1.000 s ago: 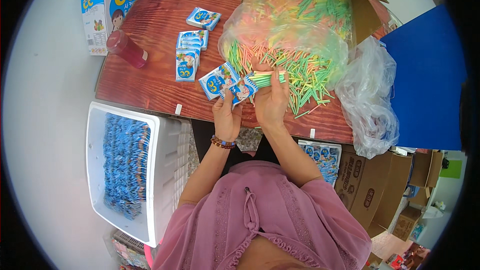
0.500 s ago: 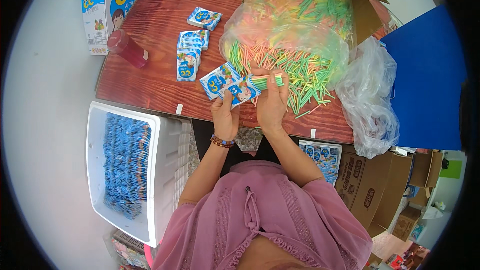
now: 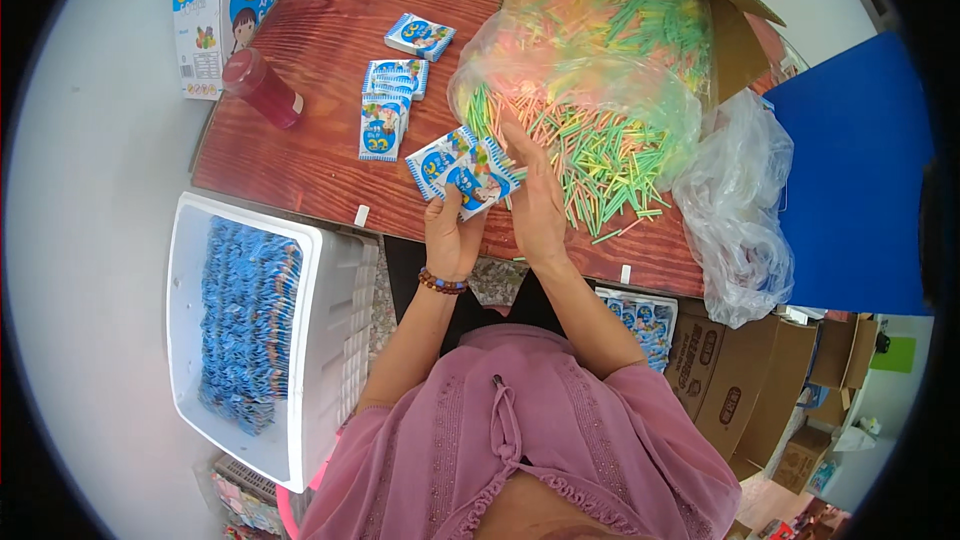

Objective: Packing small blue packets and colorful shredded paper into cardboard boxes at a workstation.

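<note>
My left hand (image 3: 453, 238) pinches two overlapping blue-and-white candy packets (image 3: 478, 180) above the table's near edge, thumb on top. Pale stick ends show at the upper packet's right end. Beside that end is my right hand (image 3: 541, 210), its fingers stretched out and its palm turned to the packet; it grips nothing that I can see. Just beyond, a heap of green, pink and yellow candy sticks (image 3: 610, 165) spills from a clear plastic bag (image 3: 600, 80). Left of my hands lie a fanned stack of packets (image 3: 380, 125) and a small pile of packets (image 3: 420, 36).
A pink-red bottle (image 3: 263, 90) lies at the left of the wooden table (image 3: 320, 140), near printed boxes (image 3: 197, 20). Below stands a white bin (image 3: 310, 340) of filled packets. Crumpled clear plastic (image 3: 735, 210) hangs at the right beside a blue panel (image 3: 850, 180) and cardboard boxes (image 3: 740, 390).
The bundle of sticks that my right hand held has gone into the upper packet, with only the ends showing. My right fingers have straightened. The left hand keeps its hold.
</note>
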`<action>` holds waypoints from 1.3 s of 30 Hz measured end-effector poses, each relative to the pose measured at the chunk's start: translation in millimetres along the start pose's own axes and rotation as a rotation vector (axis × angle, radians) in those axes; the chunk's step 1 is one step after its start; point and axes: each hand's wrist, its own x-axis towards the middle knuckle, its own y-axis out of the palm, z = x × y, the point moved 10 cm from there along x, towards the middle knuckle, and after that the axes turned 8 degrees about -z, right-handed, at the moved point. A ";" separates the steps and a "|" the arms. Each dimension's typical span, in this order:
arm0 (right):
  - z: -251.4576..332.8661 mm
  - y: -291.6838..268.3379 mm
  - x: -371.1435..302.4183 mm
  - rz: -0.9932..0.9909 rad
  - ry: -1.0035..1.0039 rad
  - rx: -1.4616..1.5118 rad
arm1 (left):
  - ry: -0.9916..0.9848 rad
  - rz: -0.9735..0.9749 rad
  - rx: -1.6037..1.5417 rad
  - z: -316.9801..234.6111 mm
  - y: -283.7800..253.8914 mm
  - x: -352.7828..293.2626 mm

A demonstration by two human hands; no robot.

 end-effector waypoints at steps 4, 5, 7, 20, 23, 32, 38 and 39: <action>22.2 33.1 -3.0 0.189 -0.095 -0.232 | -0.025 0.067 -0.016 -10.2 10.8 -5.9; 15.2 36.0 0.3 0.195 -0.067 -0.276 | -0.058 0.091 -0.053 -5.7 11.7 -5.0; 3.7 35.9 5.4 0.210 -0.006 -0.296 | -0.108 0.089 -0.097 0.0 13.5 -4.4; 18.8 30.8 25.9 0.108 -0.013 0.001 | -0.148 -0.035 -0.264 -5.4 -6.5 6.1; 20.6 22.8 25.5 0.078 0.101 -0.031 | -0.162 0.026 -0.426 -13.5 -11.2 7.9; -58.9 44.3 20.7 0.197 0.256 -0.447 | 0.049 -0.068 -0.144 -36.4 -22.3 14.4; -76.8 79.5 34.5 0.401 0.368 -0.298 | 0.105 -0.089 -0.196 -66.7 -41.0 22.3; -77.6 84.5 32.4 0.416 0.412 -0.269 | 0.142 -0.063 -0.215 -79.3 -38.4 20.0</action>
